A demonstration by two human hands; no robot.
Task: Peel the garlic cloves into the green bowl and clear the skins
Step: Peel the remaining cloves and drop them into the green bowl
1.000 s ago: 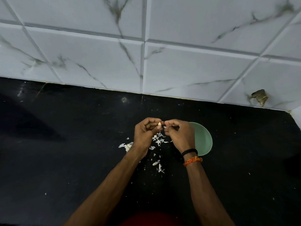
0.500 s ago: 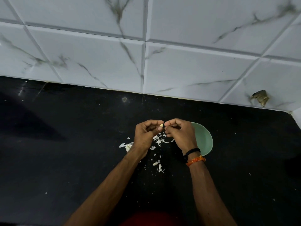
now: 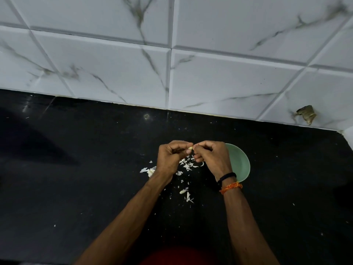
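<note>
A small pale garlic clove (image 3: 190, 148) is pinched between the fingertips of my left hand (image 3: 172, 158) and my right hand (image 3: 211, 157), which meet above the black counter. The green bowl (image 3: 241, 163) stands just right of my right hand, partly hidden by it; its contents are not visible. White garlic skins (image 3: 188, 165) lie scattered on the counter below my hands. A larger clump of garlic (image 3: 150, 171) lies left of my left wrist. One loose pale piece (image 3: 183, 191) lies between my forearms.
The black counter (image 3: 76, 178) runs back to a white marbled tile wall (image 3: 210, 77). A brownish chipped patch (image 3: 305, 116) marks the wall at right. A white corner edge (image 3: 348, 136) stands at the far right. Black and orange bands (image 3: 229, 181) circle my right wrist.
My hands have stayed together at the same spot; the fingers have closed in slightly tighter round the clove. The skins and bowl have not moved.
</note>
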